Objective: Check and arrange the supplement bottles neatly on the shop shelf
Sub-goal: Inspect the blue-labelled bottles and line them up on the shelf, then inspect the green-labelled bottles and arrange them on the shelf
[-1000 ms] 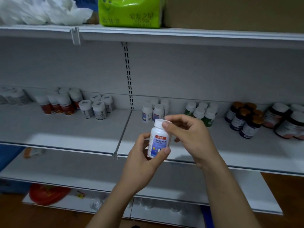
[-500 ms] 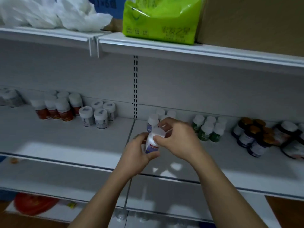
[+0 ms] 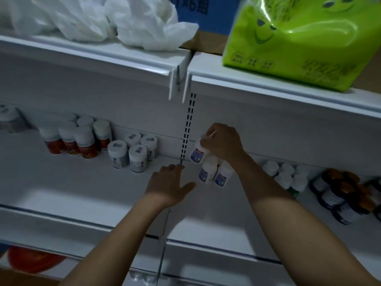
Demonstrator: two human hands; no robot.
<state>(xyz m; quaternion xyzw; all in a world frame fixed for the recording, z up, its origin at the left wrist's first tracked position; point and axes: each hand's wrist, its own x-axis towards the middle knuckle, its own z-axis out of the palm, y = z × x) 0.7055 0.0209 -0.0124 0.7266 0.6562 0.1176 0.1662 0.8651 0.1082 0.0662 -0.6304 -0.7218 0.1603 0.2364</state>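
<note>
My right hand (image 3: 223, 144) grips the cap end of a white supplement bottle with a blue label (image 3: 197, 154), held at the back of the white middle shelf (image 3: 82, 182) near the slotted upright. Just in front of it stand two matching blue-label bottles (image 3: 214, 174). My left hand (image 3: 169, 184) hovers over the shelf to the left of them, fingers spread, holding nothing. Further left are red-label bottles (image 3: 71, 141) and white grey-label bottles (image 3: 132, 151).
Green-label bottles (image 3: 288, 178) and dark orange-capped bottles (image 3: 340, 193) stand to the right. The overhanging upper shelf (image 3: 268, 85) carries white plastic bags (image 3: 103, 19) and a green tissue pack (image 3: 305, 38). A red object (image 3: 31, 259) lies on the lower shelf.
My left hand let go of the bottle and dropped to the left. My right hand carried the bottle back toward the blue-label group. The view moved closer and tilted up.
</note>
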